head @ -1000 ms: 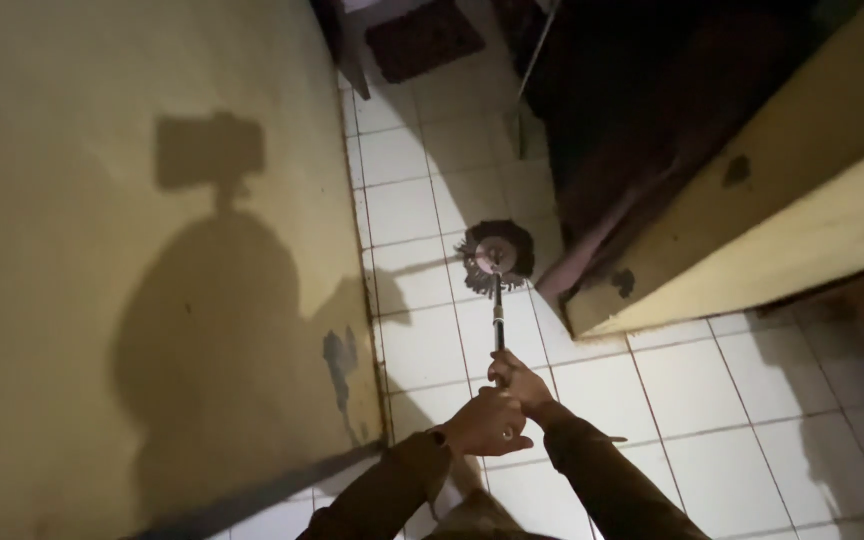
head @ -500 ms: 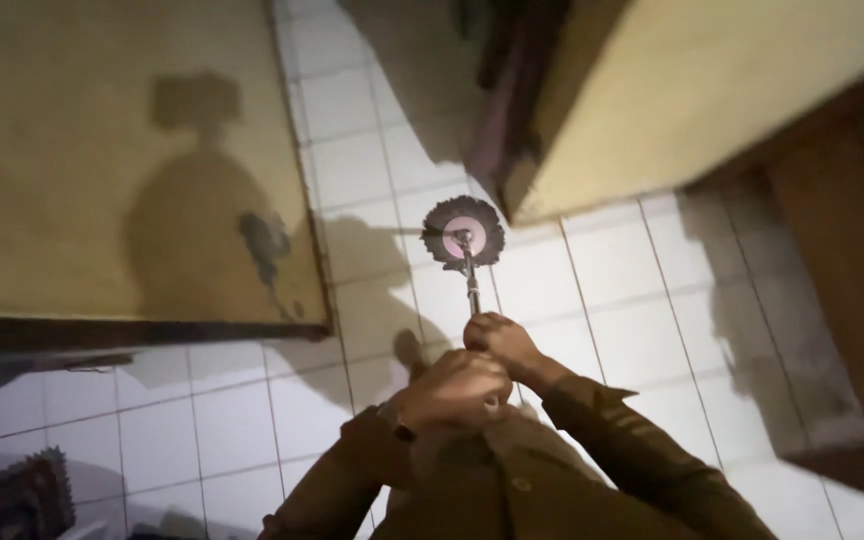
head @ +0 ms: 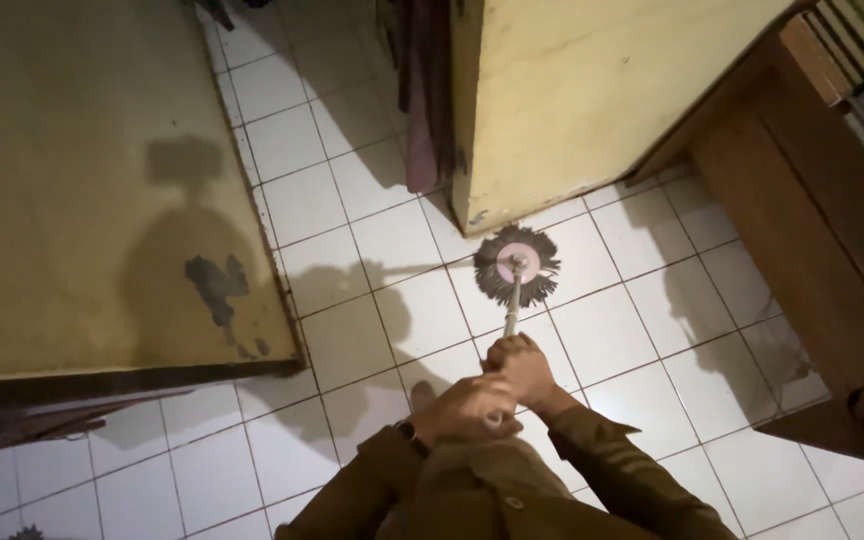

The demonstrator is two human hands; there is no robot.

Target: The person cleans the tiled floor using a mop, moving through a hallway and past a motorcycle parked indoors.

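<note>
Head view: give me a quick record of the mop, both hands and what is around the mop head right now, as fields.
tool: round string mop with a pink centre disc, on a thin pole
mop head position: flat on the white tiled floor, just below the corner of the yellow wall
right hand: wrapped around the pole, farther down it
left hand: closed on the pole end, nearer the body, watch at the wrist
left side: yellow wall with a dark patch
right side: brown wooden furniture
</note>
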